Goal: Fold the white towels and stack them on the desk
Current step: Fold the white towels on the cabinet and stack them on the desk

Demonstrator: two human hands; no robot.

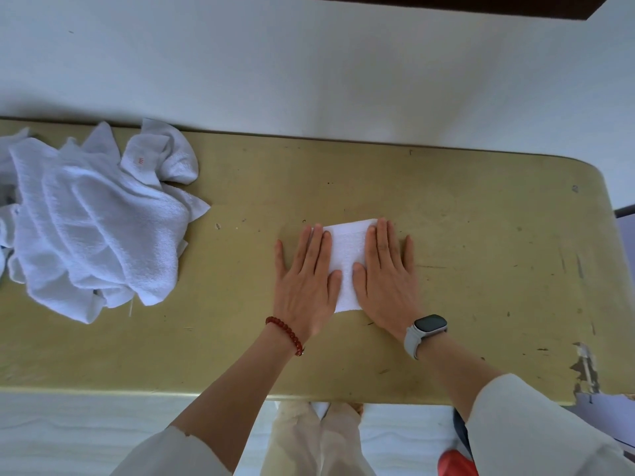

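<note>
**Both palms flat on a folded towel at mid-desk**

Much of the folded towel (347, 259) is covered: only a narrow white strip shows between the two hands, plus its far edge and a bit of its near edge. How many layers it holds cannot be made out. It lies on the desk (481, 235) a little right of the frame's centre.

The left hand (304, 286) rests on the towel's left side, fingers spread and flat, gripping nothing. The right hand (388, 280) lies the same way on the right side, palm down, fingers extended. The thumbs point toward each other over the cloth without touching.

A red bead bracelet (287, 333) circles the left wrist; a watch (426, 329) with a pale strap sits on the right.

At the left of the frame a heap of unfolded towels (92, 228) lies crumpled, well apart from the hands and cut off by the frame edge. A small reddish mark on one is too small to read.

The desk's lower right corner shows chipped paint (584, 369).
</note>
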